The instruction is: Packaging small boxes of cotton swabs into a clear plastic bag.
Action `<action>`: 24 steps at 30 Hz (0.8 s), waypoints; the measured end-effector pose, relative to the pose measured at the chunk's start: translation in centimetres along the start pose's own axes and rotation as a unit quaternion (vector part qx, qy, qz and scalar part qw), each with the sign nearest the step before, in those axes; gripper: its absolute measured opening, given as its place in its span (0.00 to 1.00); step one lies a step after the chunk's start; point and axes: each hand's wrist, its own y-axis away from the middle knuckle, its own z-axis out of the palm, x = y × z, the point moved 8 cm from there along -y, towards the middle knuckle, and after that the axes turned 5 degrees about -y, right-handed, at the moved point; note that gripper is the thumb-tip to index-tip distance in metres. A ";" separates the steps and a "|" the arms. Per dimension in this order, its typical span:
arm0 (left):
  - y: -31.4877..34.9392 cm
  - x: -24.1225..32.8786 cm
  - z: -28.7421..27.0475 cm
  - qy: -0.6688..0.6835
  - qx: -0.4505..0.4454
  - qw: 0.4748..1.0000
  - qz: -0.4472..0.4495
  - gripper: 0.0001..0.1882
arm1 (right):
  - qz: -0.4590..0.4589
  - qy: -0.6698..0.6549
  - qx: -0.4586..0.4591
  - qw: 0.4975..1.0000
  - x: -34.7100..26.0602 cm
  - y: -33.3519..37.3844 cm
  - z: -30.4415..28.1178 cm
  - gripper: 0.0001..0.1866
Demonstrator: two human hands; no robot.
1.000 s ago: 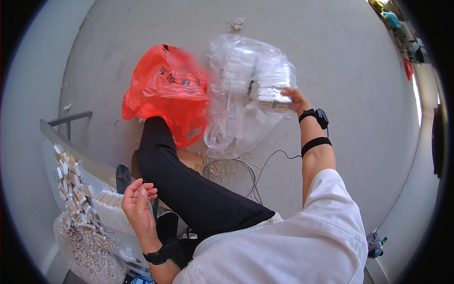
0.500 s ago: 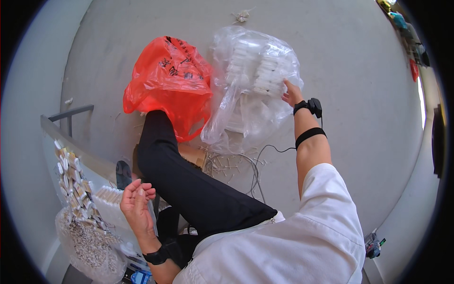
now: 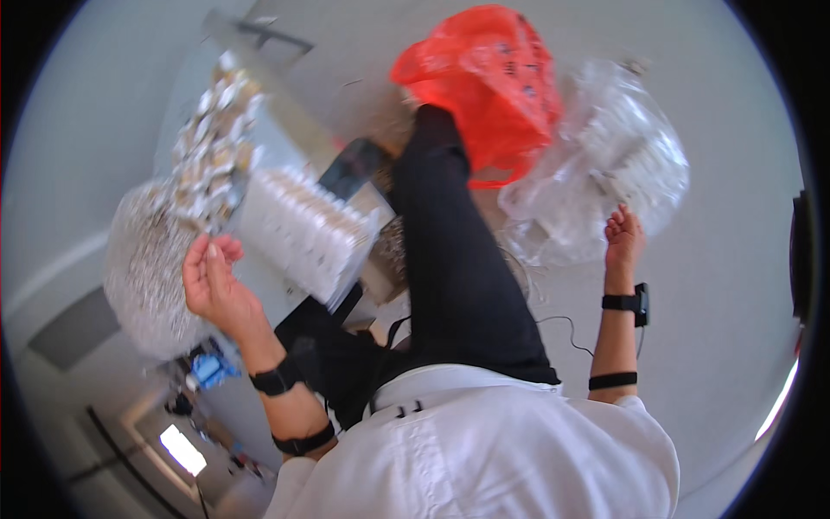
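From the head camera, I see the right hand point(image 3: 624, 232) at the right of the frame, fingers loosely curled with the tips against the lower edge of a clear plastic bag point(image 3: 605, 169) full of pale small items. The bag lies on the floor in the upper right, slumped and wide, so its contents spread instead of stacking. I judge the hand touches or lightly pinches the film; a firm grip I cannot confirm.

A red plastic bag point(image 3: 488, 82) sits just left of it at top centre, touching it and draped over the end of my dark trouser leg point(image 3: 454, 259).

My left hand point(image 3: 212, 281) is at centre left, raised, palm up, fingers half curled and thumb close to the fingertips; whether it pinches something tiny I cannot tell. It hovers just beside a mesh bag of small pieces point(image 3: 147, 268) and near a white tray of rowed parts point(image 3: 303, 233) on the desk point(image 3: 285, 112).
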 end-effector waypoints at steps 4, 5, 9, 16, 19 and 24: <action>0.1 -6.4 -12.4 -0.119 0.166 0.978 -0.043 0.10 | -0.005 0.077 -0.324 0.943 -2.3 10.3 18.0 0.12; 1.0 -9.3 -14.6 -0.170 0.179 0.962 -0.118 0.12 | 0.009 0.094 -0.382 0.919 -1.6 13.1 21.7 0.12; 7.8 -17.3 -9.2 0.093 0.052 0.921 -0.374 0.20 | -0.043 0.194 -0.528 0.826 3.4 22.6 32.2 0.18; 8.9 -14.6 2.8 0.241 -0.053 0.903 -0.351 0.26 | -0.396 0.473 -0.508 0.602 10.2 29.4 36.6 0.33; 8.9 -13.5 2.5 0.310 -0.071 0.871 -0.375 0.30 | -0.170 0.570 -0.547 0.589 12.4 28.6 36.4 0.39; 8.7 -11.3 2.7 0.323 -0.094 0.884 -0.326 0.32 | 0.062 0.389 -0.526 0.754 13.6 27.1 33.7 0.38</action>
